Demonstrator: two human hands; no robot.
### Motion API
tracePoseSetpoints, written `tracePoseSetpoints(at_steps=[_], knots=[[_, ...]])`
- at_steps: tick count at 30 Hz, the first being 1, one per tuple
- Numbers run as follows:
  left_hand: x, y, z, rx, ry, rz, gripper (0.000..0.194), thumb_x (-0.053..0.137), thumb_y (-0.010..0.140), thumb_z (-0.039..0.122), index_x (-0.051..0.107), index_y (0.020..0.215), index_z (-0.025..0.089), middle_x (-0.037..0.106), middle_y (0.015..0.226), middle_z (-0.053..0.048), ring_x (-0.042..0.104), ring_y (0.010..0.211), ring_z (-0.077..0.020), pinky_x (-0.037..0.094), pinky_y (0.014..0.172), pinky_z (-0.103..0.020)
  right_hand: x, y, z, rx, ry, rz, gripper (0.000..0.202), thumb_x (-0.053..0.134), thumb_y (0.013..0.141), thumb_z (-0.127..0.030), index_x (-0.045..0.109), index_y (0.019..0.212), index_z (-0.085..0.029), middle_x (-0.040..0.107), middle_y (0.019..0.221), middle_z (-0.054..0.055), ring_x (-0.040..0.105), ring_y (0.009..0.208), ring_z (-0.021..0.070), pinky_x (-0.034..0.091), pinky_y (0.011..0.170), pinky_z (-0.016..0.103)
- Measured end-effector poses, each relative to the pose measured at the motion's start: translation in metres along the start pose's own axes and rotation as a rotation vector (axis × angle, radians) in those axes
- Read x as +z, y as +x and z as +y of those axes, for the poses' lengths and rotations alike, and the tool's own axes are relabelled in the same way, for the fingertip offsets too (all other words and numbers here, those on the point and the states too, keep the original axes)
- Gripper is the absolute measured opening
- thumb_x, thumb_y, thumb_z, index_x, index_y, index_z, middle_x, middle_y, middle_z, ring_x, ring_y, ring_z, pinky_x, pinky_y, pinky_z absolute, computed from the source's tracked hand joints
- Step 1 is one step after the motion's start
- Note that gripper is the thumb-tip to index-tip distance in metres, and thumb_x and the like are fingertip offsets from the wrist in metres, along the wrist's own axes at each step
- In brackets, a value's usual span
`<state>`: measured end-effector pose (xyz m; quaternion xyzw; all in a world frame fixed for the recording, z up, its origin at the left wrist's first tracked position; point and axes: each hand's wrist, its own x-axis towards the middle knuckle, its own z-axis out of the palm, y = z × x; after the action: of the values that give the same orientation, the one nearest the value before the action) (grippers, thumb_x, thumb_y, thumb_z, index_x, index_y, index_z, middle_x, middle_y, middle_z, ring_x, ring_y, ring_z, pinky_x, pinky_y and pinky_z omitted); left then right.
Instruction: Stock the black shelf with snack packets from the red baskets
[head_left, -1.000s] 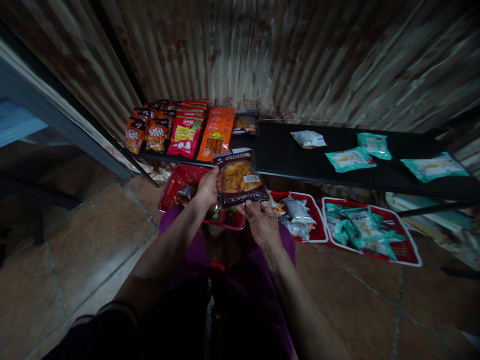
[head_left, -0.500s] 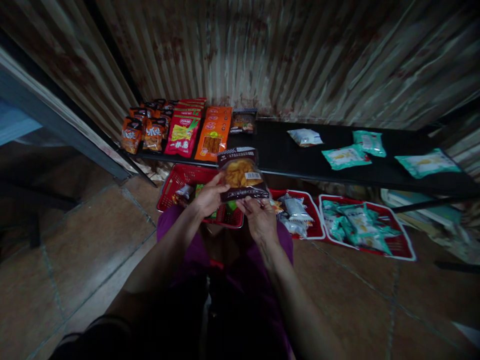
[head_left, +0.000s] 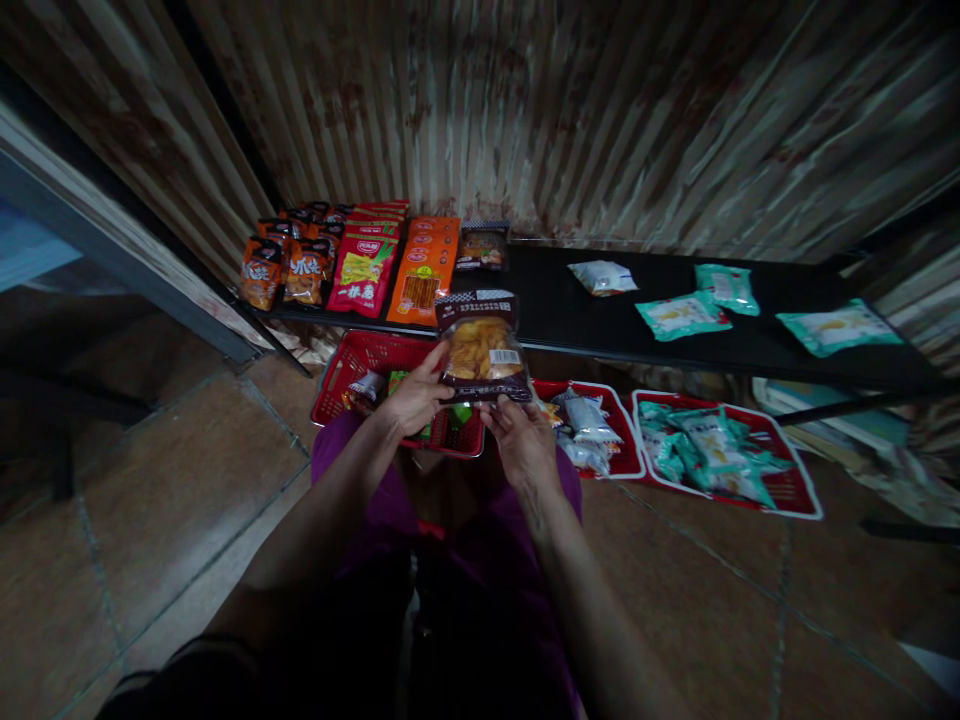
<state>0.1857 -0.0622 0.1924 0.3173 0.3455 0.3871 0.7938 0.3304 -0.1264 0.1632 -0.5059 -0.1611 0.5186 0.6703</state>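
Note:
A dark brown snack bag (head_left: 480, 348) with a clear window and a white barcode label is held up in front of the shelf's front edge. My left hand (head_left: 421, 396) grips its lower left side. At its bottom edge, my right hand (head_left: 523, 432) pinches the bag with its fingers. Behind it on the black shelf (head_left: 551, 290) lies a similar dark bag (head_left: 482, 246), beside flat orange packets (head_left: 426, 270). Red packets (head_left: 364, 268) and several small orange-black bags (head_left: 306, 268) stand further left.
One white-blue packet (head_left: 603, 277) and several teal packets (head_left: 684, 315) lie on the shelf's right part. Below are a red basket (head_left: 352, 350) partly behind my left hand, one with silvery packets (head_left: 591, 418), and another with teal packets (head_left: 720, 440). A corrugated curtain (head_left: 487, 120) hangs behind.
The view has shifted slightly. The held bag is tilted a little differently, its front facing me more fully, and my right fingers have shifted slightly along its bottom edge.

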Motion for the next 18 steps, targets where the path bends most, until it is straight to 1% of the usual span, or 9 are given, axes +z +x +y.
tracePoseSetpoints(at_steps=[2,4,6,7,8,10,13,16,18], knots=[[-0.003,-0.002,0.000,-0.001,0.019,0.002,0.094,0.051,0.059,-0.007,0.024,0.142,0.028,0.059,0.121,-0.005,0.061,0.096,-0.0149,0.046,0.085,-0.029,-0.006,0.006,-0.002,-0.152,-0.128,0.088,0.047,0.072,0.065,-0.035,0.055,0.107,-0.025,0.066,0.098,0.002,0.065,0.085,0.0158,0.053,0.079,0.035],[-0.003,-0.003,-0.002,0.020,0.037,-0.002,0.096,0.052,0.058,-0.006,0.022,0.142,0.028,0.055,0.127,-0.005,0.059,0.103,-0.0163,0.045,0.088,-0.030,-0.010,0.011,-0.009,-0.368,-0.376,0.127,0.059,0.068,0.068,-0.038,0.048,0.122,-0.026,0.059,0.119,0.007,0.056,0.110,0.0206,0.044,0.094,0.043],[0.000,-0.004,-0.006,0.073,0.057,-0.016,0.096,0.052,0.058,-0.007,0.023,0.142,0.028,0.051,0.134,-0.005,0.054,0.113,-0.0171,0.042,0.095,-0.030,-0.011,0.014,-0.017,-0.556,-0.656,0.084,0.057,0.064,0.071,-0.040,0.049,0.124,-0.025,0.051,0.132,0.009,0.043,0.124,0.0232,0.033,0.104,0.047],[0.002,-0.004,-0.008,0.103,0.073,-0.026,0.096,0.052,0.057,-0.007,0.024,0.142,0.028,0.048,0.137,-0.004,0.051,0.117,-0.0174,0.039,0.098,-0.030,-0.009,0.015,-0.020,-0.612,-0.766,0.039,0.053,0.061,0.074,-0.041,0.051,0.123,-0.025,0.049,0.135,0.008,0.041,0.127,0.0235,0.030,0.106,0.048],[0.004,-0.005,-0.010,0.132,0.093,-0.035,0.095,0.051,0.057,-0.007,0.025,0.142,0.028,0.045,0.139,-0.004,0.048,0.121,-0.0174,0.037,0.101,-0.030,-0.007,0.016,-0.023,-0.637,-0.845,-0.008,0.049,0.058,0.076,-0.042,0.053,0.122,-0.025,0.050,0.134,0.008,0.041,0.126,0.0236,0.029,0.106,0.048],[0.008,-0.005,-0.014,0.181,0.146,-0.049,0.095,0.048,0.058,-0.008,0.025,0.142,0.028,0.045,0.140,-0.003,0.044,0.124,-0.0171,0.032,0.105,-0.032,-0.003,0.016,-0.025,-0.595,-0.914,-0.087,0.048,0.053,0.080,-0.045,0.054,0.123,-0.025,0.053,0.132,0.007,0.045,0.123,0.0240,0.031,0.105,0.048],[0.008,-0.006,-0.017,0.214,0.226,-0.082,0.094,0.046,0.059,-0.007,0.021,0.144,0.025,0.046,0.138,-0.004,0.043,0.126,-0.0174,0.028,0.108,-0.034,0.000,0.019,-0.022,-0.423,-0.865,-0.132,0.055,0.046,0.083,-0.052,0.047,0.130,-0.025,0.052,0.133,0.007,0.048,0.122,0.0246,0.034,0.104,0.047],[0.002,-0.007,-0.017,0.269,0.336,-0.122,0.091,0.045,0.061,-0.005,0.022,0.143,0.024,0.040,0.143,-0.002,0.035,0.131,-0.0179,0.022,0.112,-0.035,-0.002,0.023,-0.019,-0.321,-0.804,-0.151,0.058,0.041,0.084,-0.057,0.044,0.133,-0.027,0.047,0.138,0.005,0.043,0.127,0.0240,0.029,0.107,0.046],[-0.001,-0.009,-0.017,0.322,0.453,-0.132,0.087,0.044,0.063,-0.003,0.024,0.143,0.025,0.036,0.145,0.000,0.029,0.135,-0.0176,0.018,0.113,-0.035,-0.003,0.025,-0.018,-0.298,-0.803,-0.194,0.059,0.044,0.082,-0.059,0.046,0.132,-0.028,0.046,0.139,0.003,0.039,0.129,0.0238,0.026,0.109,0.045]])
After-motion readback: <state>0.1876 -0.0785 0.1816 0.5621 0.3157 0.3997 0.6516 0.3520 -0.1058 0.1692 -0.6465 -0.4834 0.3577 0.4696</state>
